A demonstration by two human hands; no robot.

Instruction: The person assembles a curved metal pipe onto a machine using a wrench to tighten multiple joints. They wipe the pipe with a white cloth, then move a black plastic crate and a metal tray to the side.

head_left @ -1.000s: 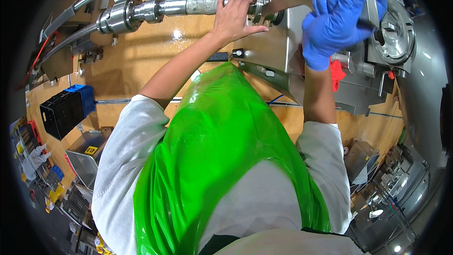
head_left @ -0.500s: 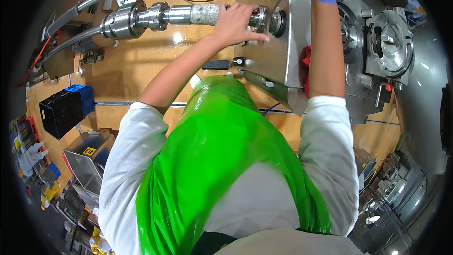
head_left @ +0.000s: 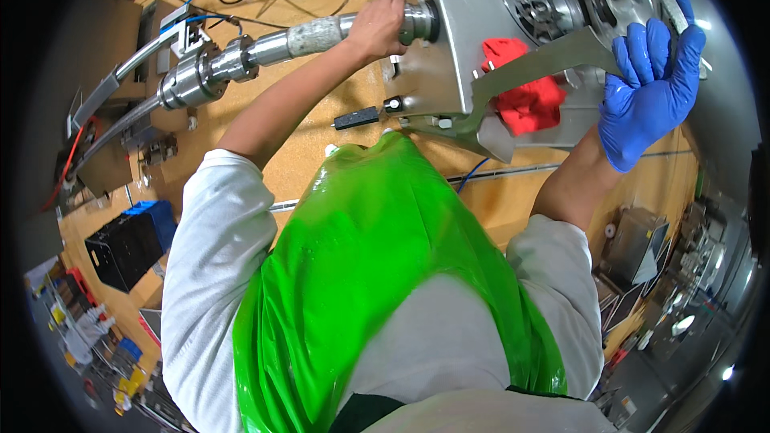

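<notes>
No words, labels, brands, numbers or signs can be read anywhere in this view.
</notes>
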